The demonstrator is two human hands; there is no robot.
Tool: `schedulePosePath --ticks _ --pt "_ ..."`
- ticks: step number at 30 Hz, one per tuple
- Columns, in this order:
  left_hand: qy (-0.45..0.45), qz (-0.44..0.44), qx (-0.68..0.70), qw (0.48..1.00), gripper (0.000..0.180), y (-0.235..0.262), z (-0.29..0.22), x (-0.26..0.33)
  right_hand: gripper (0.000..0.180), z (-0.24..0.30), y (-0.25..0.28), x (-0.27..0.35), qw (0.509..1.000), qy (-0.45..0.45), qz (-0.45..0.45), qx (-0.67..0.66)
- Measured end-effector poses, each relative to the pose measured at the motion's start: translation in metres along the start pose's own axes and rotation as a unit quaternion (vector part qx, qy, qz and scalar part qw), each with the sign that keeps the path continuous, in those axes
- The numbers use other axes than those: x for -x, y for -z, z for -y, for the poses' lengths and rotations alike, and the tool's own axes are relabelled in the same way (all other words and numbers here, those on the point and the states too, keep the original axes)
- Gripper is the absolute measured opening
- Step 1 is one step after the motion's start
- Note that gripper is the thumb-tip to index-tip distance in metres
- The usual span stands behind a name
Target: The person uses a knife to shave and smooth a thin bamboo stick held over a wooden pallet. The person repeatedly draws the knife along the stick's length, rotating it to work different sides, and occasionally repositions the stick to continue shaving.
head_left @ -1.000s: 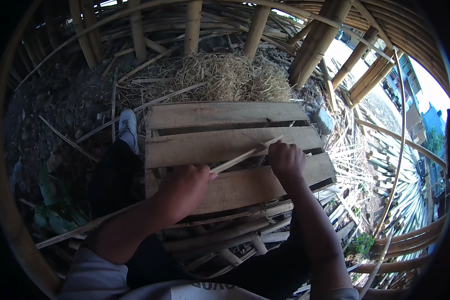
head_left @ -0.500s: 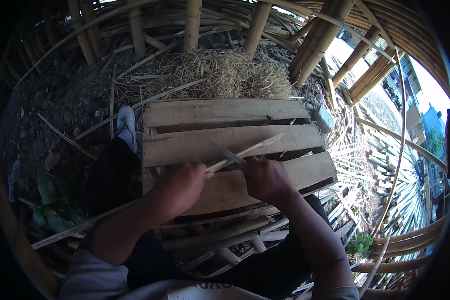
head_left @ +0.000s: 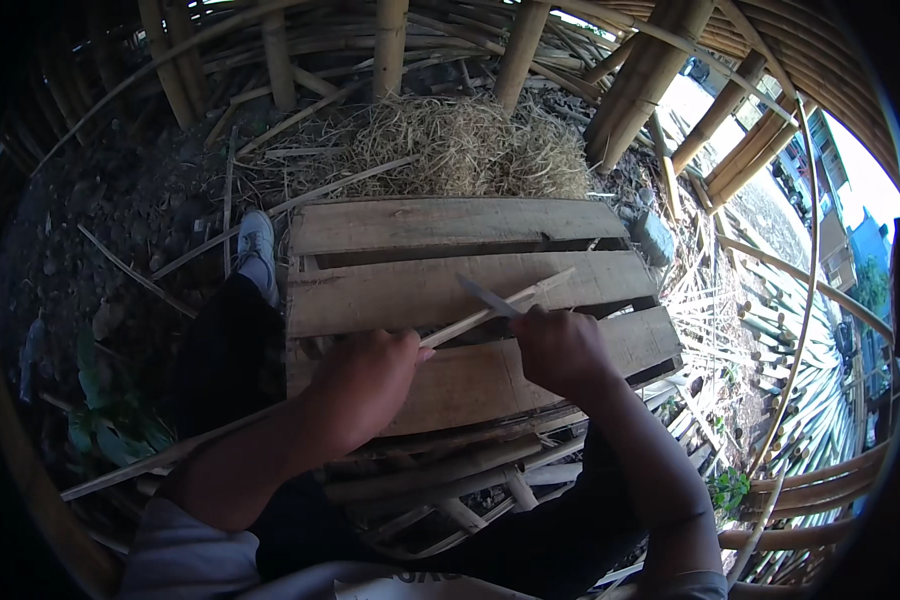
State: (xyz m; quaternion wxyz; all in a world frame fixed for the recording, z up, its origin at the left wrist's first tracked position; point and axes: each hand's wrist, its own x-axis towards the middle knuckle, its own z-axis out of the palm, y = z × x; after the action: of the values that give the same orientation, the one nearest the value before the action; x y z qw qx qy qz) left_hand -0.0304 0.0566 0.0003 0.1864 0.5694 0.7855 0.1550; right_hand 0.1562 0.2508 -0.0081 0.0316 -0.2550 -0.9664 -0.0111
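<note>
A long, pale bamboo strip (head_left: 457, 329) slants across the slatted wooden table (head_left: 370, 294), its thin far end over the middle board. My left hand (head_left: 365, 378) is closed around it, and the strip's tail passes beneath my left forearm to the lower left. In my right hand (head_left: 565, 350) is a knife (head_left: 484, 293), gripped by its handle, which my fingers hide. The blade points up and left and crosses the strip, close to its far end. Whether the edge touches the strip, I cannot tell.
A heap of dry shavings (head_left: 470, 150) lies behind the table, before several upright bamboo posts (head_left: 390, 50). My shoe (head_left: 256, 238) rests at the table's left. Cut bamboo poles (head_left: 810, 350) are stacked at the right, and a grey stone (head_left: 654, 240) sits by the table's right corner.
My right hand and the knife have slid right along the strip, toward its far end. My left hand keeps its hold on the strip, having shifted only slightly.
</note>
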Motion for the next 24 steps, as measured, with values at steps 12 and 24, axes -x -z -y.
schedulePosePath --ticks 12,24 --pt "-0.024 -0.019 0.003 1.0 0.039 0.0 0.006 0.005 0.035 -0.012 -0.002 -0.006 0.995 -0.094 -0.024 0.024" --pt "0.011 -0.01 -0.003 1.0 0.037 0.0 -0.004 -0.002 0.035 -0.033 -0.021 -0.009 0.994 -0.089 -0.058 0.001"
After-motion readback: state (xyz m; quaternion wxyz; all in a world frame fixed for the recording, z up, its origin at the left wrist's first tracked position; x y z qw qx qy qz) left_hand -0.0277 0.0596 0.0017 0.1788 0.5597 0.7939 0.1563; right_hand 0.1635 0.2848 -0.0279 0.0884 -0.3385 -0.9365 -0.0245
